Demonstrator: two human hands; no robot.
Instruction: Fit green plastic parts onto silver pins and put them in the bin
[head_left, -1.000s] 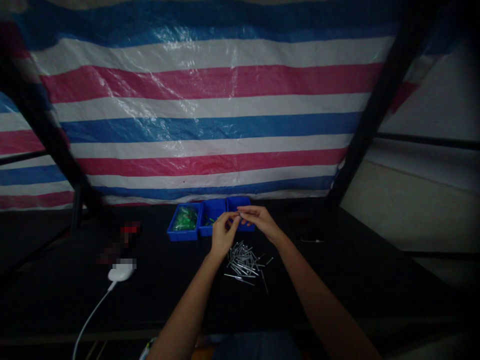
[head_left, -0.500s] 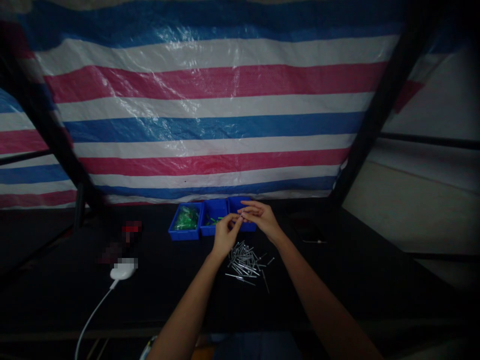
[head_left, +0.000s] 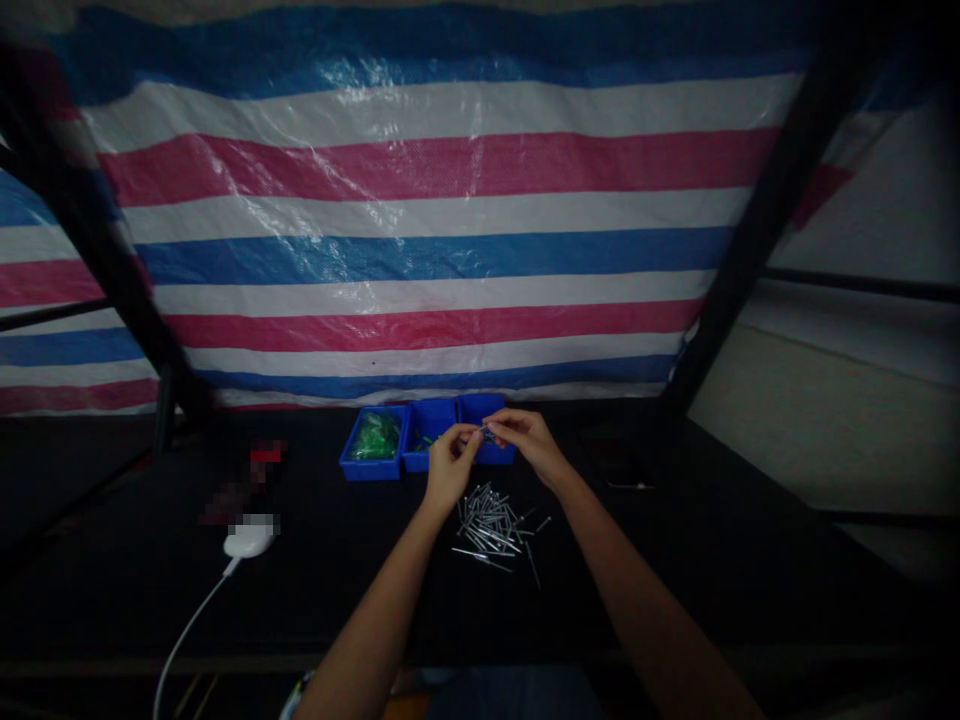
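Note:
My left hand [head_left: 451, 468] and my right hand [head_left: 531, 443] meet in front of the blue bins, fingertips pinched close together. Between them are small shiny metal pieces [head_left: 488, 435], too small to make out well. Just below the hands a loose pile of silvery metal pins [head_left: 489, 522] lies on the black table [head_left: 345, 590]. The left blue bin [head_left: 371, 470] holds a clear bag of green pieces [head_left: 375, 437]. A few green pieces lie in the middle blue bin [head_left: 431, 412]. My fingers partly cover the right blue bin [head_left: 480, 403].
A white rounded device [head_left: 248, 538] with a cable sits at the left, near a blurred red item [head_left: 265, 456]. A dark flat object [head_left: 622, 465] lies at the right. Behind the table hangs a striped sheet [head_left: 450, 330] between black frame posts.
The fingers of my right hand have drawn in and lowered slightly, and shiny metal now shows between both hands. The pile of pins looks the same.

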